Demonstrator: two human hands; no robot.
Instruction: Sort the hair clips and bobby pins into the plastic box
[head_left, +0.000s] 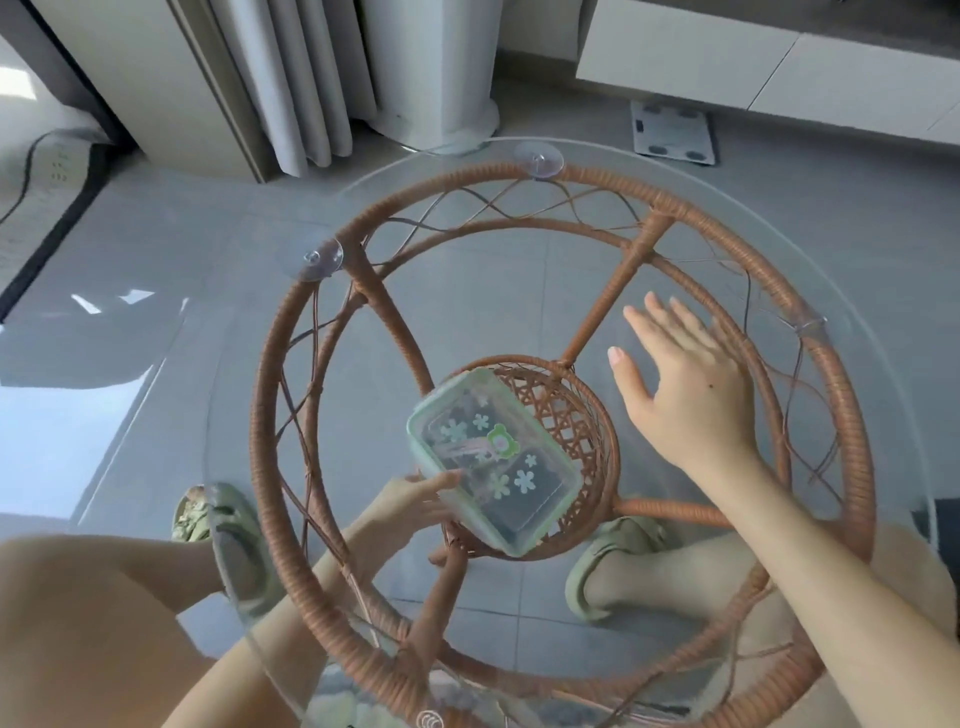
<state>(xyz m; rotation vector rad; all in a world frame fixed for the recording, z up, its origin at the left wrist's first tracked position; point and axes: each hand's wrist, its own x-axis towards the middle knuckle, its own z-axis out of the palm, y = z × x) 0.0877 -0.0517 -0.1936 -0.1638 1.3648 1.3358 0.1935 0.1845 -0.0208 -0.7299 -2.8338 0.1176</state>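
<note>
Looking down through the round clear glass table top (467, 312) on its brown wrapped rattan ring frame (844, 405). Right at the hub sits the task's piece: the rectangular clear plastic box with a pale green lid (524, 501). It is below the glass and tilted, over the small woven rattan basket shelf (582, 410).

Pale flower shapes, a green bear-shaped piece and a pink strip show at the lid. Whether they lie inside or on the lid, I cannot tell.

The left hand (410, 499) comes in under the ring from 7 o'clock and grips the box at its near-left edge, thumb laid over the lid's rim. The other fingers are tucked out of sight beneath the box.

The right hand (691, 395) is out at 3 o'clock of the box, above the glass. Palm down, fingers straight and slightly spread toward 11 o'clock, thumb splayed wide, holding nothing. Whether it touches the glass is not clear.

Under the table, a pale green slipper (234, 540) sits at 8 o'clock and another (608, 561) at 5 o'clock. At 12 o'clock on the ring is a clear suction cup (538, 160). Beyond it, on the grey tiled floor, lies a white bathroom scale (672, 132).
</note>
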